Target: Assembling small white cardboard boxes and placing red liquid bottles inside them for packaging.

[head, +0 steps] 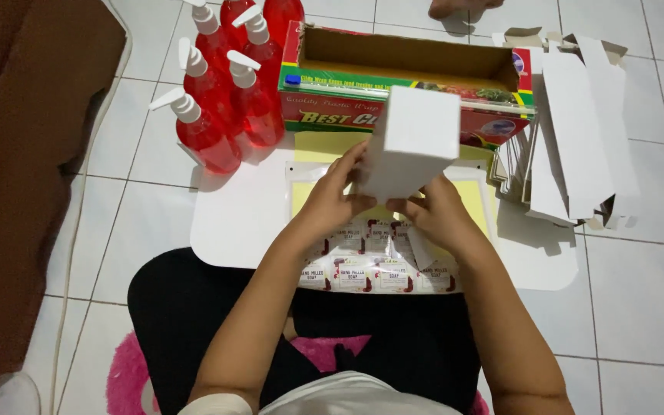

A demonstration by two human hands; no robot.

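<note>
A plain white cardboard box (413,138) is held upright between both hands over a small white table (240,223). My left hand (332,192) grips its lower left side. My right hand (433,209) holds the bottom right edge, fingers at the box's lower flap. Below the hands lies a sheet of printed labels (363,269) on a yellow backing sheet (470,196).
Several red spray bottles (224,84) with white nozzles stand at the table's back left. A long open wrap dispenser box (409,69) lies behind. A stack of flat white box blanks (578,131) sits at right. A brown sofa (24,169) is at left on the tiled floor.
</note>
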